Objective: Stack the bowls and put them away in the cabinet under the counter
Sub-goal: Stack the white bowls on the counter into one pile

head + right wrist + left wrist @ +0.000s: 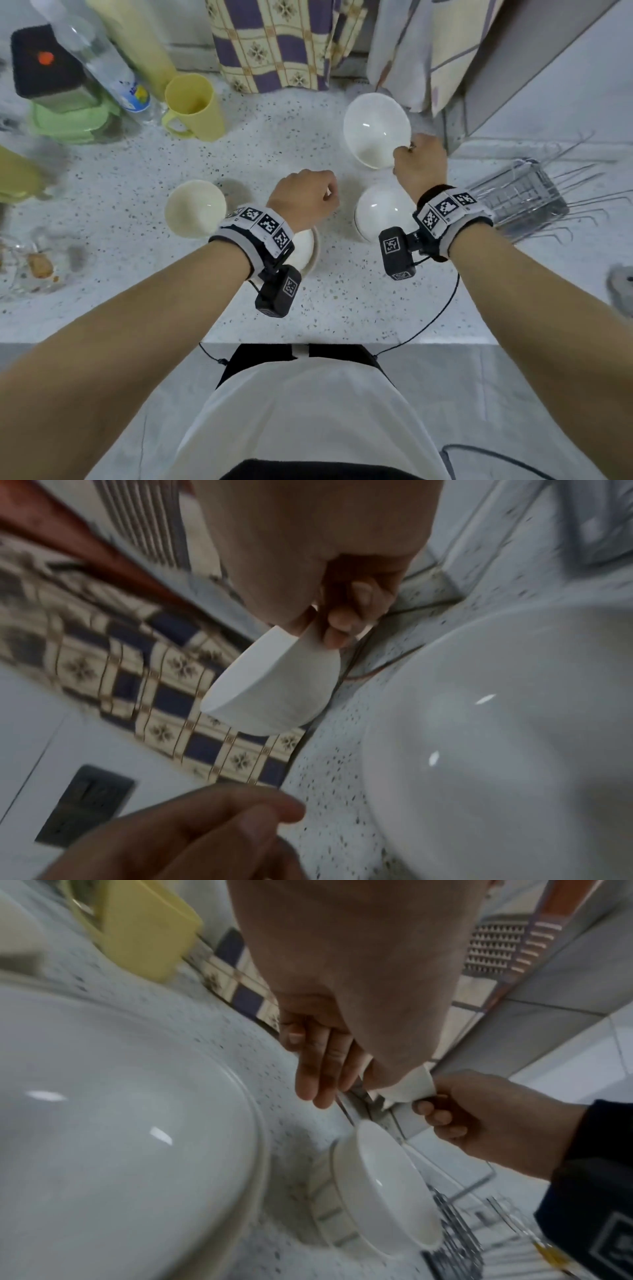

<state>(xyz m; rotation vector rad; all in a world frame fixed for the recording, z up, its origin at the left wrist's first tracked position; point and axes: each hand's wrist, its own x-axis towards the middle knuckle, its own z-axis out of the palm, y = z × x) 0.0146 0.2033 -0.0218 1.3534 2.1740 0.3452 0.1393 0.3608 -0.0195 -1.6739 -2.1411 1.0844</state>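
White bowl [375,132] is hanging from my right hand [419,161], tipped up, in the upper right of the head view.

I am pinching its rim with thumb and fingers [339,622]. It looks hard, smooth and slippery, and I think it could break, so the rim is the best hold. My left hand [305,198] is loosely curled and holding nothing. Three more bowls are sitting on the speckled counter [137,192] near both hands.
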